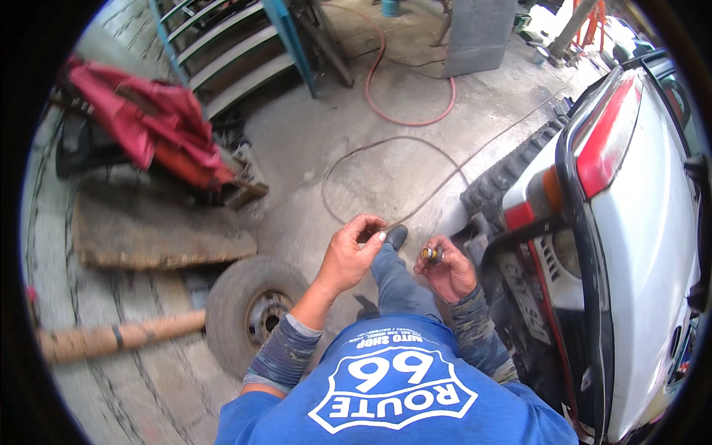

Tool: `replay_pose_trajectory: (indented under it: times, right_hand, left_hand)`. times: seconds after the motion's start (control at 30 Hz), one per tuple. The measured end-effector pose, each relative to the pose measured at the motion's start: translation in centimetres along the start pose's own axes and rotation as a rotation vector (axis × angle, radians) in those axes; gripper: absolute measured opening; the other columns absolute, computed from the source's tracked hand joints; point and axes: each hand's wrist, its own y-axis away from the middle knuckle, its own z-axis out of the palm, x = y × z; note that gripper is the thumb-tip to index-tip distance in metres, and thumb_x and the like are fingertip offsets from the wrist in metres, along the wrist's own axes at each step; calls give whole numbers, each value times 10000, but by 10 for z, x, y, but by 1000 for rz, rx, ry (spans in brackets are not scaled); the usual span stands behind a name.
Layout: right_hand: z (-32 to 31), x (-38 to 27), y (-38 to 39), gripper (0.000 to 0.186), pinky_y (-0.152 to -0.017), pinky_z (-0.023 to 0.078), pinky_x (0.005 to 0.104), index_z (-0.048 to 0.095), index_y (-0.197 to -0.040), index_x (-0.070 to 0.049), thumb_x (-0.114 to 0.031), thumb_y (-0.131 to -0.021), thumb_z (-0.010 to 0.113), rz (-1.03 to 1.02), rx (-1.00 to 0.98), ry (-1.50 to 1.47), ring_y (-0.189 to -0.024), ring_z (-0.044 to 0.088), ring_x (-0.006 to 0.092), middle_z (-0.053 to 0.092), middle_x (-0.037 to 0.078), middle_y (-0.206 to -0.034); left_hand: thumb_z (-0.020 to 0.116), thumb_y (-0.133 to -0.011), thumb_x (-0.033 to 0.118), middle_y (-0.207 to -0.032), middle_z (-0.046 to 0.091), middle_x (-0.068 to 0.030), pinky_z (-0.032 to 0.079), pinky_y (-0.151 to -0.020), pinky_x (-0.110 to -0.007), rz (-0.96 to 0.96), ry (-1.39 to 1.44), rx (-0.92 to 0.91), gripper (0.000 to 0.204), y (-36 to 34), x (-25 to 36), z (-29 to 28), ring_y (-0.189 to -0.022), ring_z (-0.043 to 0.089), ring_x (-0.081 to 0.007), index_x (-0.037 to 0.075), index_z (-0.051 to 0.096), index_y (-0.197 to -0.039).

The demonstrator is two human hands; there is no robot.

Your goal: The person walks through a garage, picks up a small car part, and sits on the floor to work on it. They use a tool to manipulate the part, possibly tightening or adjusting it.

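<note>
My left hand [351,252] is closed, thumb against the bent fingers, in front of my leg. A thin grey-brown hose [404,137] runs from the floor to its fingertips, where it seems to be pinched; its end is hidden. To the right, and a little lower, my right hand [454,274] is curled round a small yellow-and-dark cylindrical fitting [431,255]. One end of this fitting points up, and the fingers cover the rest. The two hands are apart.
A white vehicle [653,245] with a dark bumper stands close on my right. At left are a loose wheel [256,319], a thick wooden slab [148,230] and a red cloth [141,111]. Blue-framed steps [237,55] rise behind. A red hose [404,120] curves over the concrete floor.
</note>
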Motion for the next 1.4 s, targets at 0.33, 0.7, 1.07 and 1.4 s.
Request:
replay_pose_trajectory:
  times: [0.33,0.7,1.07,1.4]
  right_hand:
    - [-56,-179,-206,212,-846,497,292,581,-1100,-56,-13,-894,606,-286,238,400,-964,603,135,628,51,-1078]
    - [-181,-374,-385,176,-873,470,254,574,-1059,-29,46,-899,570,-583,757,616,-958,592,98,622,20,-1005]
    - [-222,-625,-504,234,-929,469,263,577,-1063,-25,120,-883,536,-853,1109,734,-1005,601,112,617,40,-1060]
    - [-364,-870,-571,216,-944,478,293,589,-1045,-11,122,-881,545,-933,1061,810,-1036,601,144,590,71,-1105]
  left_hand:
    - [629,-910,391,-1227,636,-251,477,-982,-442,-565,-668,-30,508,-169,-277,-133,-1167,604,-384,-3,614,-1230]
    - [619,-846,327,-1132,671,-244,502,-925,-481,-503,-1136,-913,412,-412,-435,-156,-1064,634,-424,24,694,-1116]
    - [610,-944,336,-1127,676,-231,497,-927,-402,91,-571,-466,429,-1102,-100,194,-1092,644,-354,-18,610,-1185]
    - [621,-967,132,-1100,659,-71,514,-883,-309,187,-18,-1138,308,-1213,170,544,-1021,630,-159,62,606,-1266]
